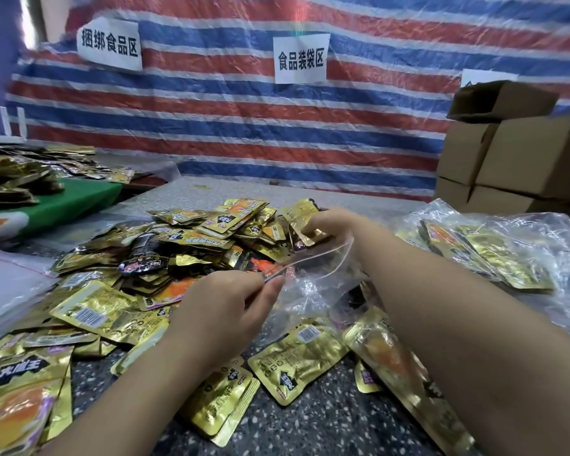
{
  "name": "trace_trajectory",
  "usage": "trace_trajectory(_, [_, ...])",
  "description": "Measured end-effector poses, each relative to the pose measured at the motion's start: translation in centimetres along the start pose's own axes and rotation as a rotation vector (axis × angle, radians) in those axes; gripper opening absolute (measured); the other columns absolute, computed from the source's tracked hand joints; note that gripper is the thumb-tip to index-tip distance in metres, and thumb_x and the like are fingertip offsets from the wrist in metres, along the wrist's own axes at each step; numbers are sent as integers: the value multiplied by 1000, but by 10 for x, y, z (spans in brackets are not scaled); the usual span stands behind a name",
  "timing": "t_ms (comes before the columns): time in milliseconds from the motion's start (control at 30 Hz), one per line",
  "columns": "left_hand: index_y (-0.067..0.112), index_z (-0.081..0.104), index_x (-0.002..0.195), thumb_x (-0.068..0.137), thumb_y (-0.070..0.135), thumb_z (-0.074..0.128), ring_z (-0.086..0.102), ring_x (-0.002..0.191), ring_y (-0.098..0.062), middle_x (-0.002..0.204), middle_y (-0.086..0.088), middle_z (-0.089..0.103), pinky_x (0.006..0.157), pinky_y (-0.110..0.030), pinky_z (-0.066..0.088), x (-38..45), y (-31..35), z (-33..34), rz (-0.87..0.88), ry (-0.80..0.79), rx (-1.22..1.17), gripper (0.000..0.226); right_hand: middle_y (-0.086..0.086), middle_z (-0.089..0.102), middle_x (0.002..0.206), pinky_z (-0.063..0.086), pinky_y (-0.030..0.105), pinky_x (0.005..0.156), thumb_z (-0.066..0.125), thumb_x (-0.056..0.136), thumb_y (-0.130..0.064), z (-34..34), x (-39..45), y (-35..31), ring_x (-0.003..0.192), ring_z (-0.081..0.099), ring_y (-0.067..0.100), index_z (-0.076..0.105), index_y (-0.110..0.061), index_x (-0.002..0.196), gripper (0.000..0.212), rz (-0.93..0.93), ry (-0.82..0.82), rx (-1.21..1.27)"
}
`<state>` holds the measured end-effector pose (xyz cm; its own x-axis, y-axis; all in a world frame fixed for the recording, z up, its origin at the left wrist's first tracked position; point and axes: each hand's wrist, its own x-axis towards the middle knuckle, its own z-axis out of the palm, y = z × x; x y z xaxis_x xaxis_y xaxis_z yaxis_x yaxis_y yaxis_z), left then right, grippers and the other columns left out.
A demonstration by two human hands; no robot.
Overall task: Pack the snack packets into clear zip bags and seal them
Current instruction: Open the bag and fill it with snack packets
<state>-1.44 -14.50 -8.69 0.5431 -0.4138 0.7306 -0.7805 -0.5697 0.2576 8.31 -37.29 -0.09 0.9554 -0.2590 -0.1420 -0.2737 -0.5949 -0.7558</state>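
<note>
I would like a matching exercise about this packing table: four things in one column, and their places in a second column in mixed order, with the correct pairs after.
Things
1. cardboard boxes
2. green board
3. clear zip bag
4. filled bags

Places
A. between the left hand and the right hand
B. far left, under gold packets
C. stacked at the far right, by the striped tarp
D. lying on the table to the right of the right arm

Pairs: 1-C, 2-B, 3-A, 4-D
</note>
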Motion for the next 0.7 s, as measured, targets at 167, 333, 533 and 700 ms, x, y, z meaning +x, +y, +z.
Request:
trace_trajectory(167, [26, 36, 54, 97, 52, 36, 32, 42, -3, 46, 12, 34, 42, -26, 25, 1, 4, -3, 29, 41, -52, 50, 10, 57, 88, 53, 27, 50, 56, 100, -9, -19, -26, 2, 66, 60, 19, 57, -5, 89, 11, -42, 33, 685])
trace_trajectory(333, [24, 39, 55, 99, 48, 34, 35, 44, -5, 49, 12, 35, 44, -27, 29, 2, 8, -7, 61, 72, -115, 50, 6, 67, 102, 50, 28, 77, 57, 98, -9, -33, -78, -5, 86, 64, 17, 59, -9, 116, 18, -249, -22, 1034])
trace_trajectory(533, [21, 44, 54, 99, 43, 38, 38, 42, -4, 47, 11, 39, 42, -25, 31, 3, 9, -10, 112, 127, -155, 51, 14, 73, 108, 61, 41, 71, 51, 101, -22, -35, -139, -5, 99, 72, 35, 61, -8, 125, 29, -440, -133, 1126])
trace_trajectory(700, [25, 42, 54, 98, 40, 40, 32, 42, 2, 47, 14, 33, 42, -20, 27, 4, 12, -11, 163, 173, -127, 47, 14, 70, 118, 59, 54, 81, 58, 84, -16, -29, -166, 8, 114, 66, 37, 56, -10, 129, 46, -618, -185, 1213])
